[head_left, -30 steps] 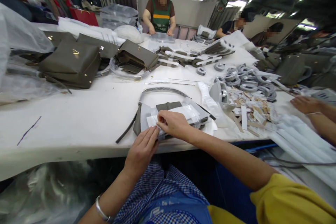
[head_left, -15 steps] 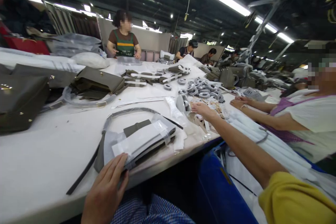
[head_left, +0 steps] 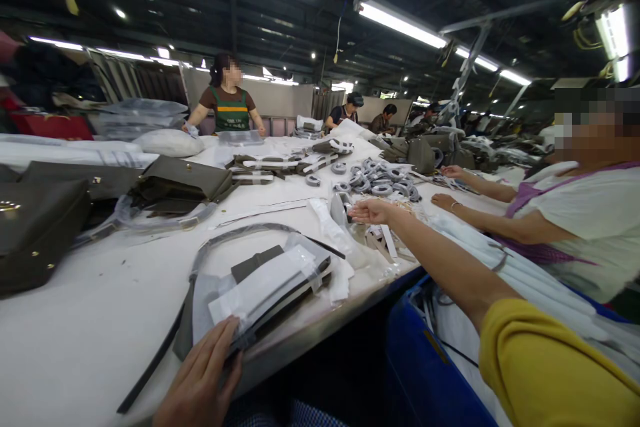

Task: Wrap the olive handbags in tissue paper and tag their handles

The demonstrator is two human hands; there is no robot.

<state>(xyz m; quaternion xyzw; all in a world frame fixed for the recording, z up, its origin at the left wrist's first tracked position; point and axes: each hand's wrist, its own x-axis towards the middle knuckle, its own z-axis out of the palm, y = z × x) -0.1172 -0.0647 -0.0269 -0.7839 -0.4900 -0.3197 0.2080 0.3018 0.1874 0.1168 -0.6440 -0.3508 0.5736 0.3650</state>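
A folded grey-brown bag (head_left: 260, 261), partly covered by white paper and clear wrap, lies at the front of the table. My left hand (head_left: 203, 370) rests on its near corner, fingers stretched over the wrapped edge and thumb apart below. A long strap (head_left: 220, 235), partly sleeved in clear plastic, loops behind the bag, and a dark strap end (head_left: 150, 370) trails toward me. My right hand (head_left: 373, 211) reaches across, palm partly upward and fingers extended, beside what looks like a tape roll or dispenser (head_left: 341, 208). Whether the fingertips touch it is unclear.
Coiled wrapped straps (head_left: 383, 180) are heaped behind my right hand. Unwrapped bags (head_left: 183, 180) stand left; flat bag pieces (head_left: 265, 163) lie farther back. White foam (head_left: 327, 230) and paper scraps lie nearby. A blue bin (head_left: 425, 360) stands below the edge. A co-worker (head_left: 565, 213) is close right.
My view has tilted upward and shifted a little. My left hand stays on the bag, and my right hand remains by the tape-like roll. The nearby co-worker's hands have moved apart.
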